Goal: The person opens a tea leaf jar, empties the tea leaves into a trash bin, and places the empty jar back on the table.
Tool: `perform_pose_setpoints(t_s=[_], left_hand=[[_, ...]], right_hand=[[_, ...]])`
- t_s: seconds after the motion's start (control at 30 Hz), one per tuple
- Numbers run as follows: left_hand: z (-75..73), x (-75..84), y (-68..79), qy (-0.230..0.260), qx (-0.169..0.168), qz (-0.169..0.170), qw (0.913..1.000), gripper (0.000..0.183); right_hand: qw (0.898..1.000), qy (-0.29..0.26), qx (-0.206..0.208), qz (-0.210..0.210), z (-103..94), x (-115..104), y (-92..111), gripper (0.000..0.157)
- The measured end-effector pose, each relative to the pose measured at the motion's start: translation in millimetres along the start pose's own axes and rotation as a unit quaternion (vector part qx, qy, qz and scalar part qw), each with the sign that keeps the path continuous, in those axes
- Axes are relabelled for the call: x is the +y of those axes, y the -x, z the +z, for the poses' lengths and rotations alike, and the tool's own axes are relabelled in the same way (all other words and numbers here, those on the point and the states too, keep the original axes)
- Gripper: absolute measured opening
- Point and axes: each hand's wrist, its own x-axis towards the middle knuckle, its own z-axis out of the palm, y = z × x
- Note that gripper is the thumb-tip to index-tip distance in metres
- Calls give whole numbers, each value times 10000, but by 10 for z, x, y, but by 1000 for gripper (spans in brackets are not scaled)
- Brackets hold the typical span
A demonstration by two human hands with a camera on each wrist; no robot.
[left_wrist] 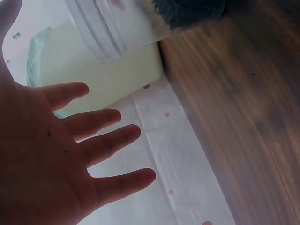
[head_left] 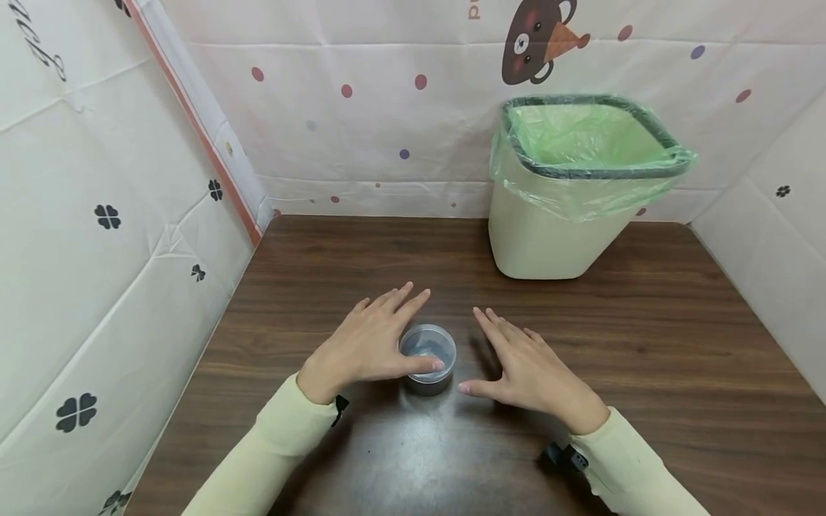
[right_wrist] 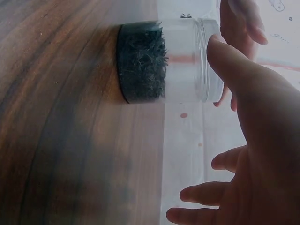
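Note:
A clear round jar [head_left: 427, 357] with a transparent lid stands upright on the wooden table. In the right wrist view dark, shredded material like loose tea leaves [right_wrist: 143, 63] fills roughly its lower half. Just left of the jar is my left hand [head_left: 371, 344], fingers spread, its thumb above the lid in the head view; whether it touches cannot be told. My right hand [head_left: 525, 369] hovers to the right of the jar with fingers extended, apart from it in the head view. Neither hand holds anything. The left wrist view shows the open left palm [left_wrist: 42, 145] beside the jar [left_wrist: 122, 28].
A pale bin [head_left: 555, 229] lined with a green plastic bag [head_left: 587, 136] stands at the back right of the brown table [head_left: 645, 330]. Patterned white sheets [head_left: 361, 129] hang behind the table and along both sides.

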Motion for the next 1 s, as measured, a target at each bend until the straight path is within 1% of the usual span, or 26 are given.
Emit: perform_pose_setpoints(t_s=[0.23,0.47,0.63,0.77,1.0], left_hand=[[71,50,-8,25,-157,149,9998,112],[130,122,-22,16,-227,343,9992,114],[197,154,-39,-35,-265,465,9986,116],[241,161,-46,-28,-232,490,9985,116],[264,188,-61,14,-363,481,9982,115]], right_hand=[[9999,54,42,-117,29,-21,-4,116],[9997,54,-32,-244,64,-49,-15,116],[9994,-3,1,-352,78,-50,-12,116],[9990,-16,29,-438,82,-59,-13,114],[9991,-23,15,-431,82,-57,-18,114]])
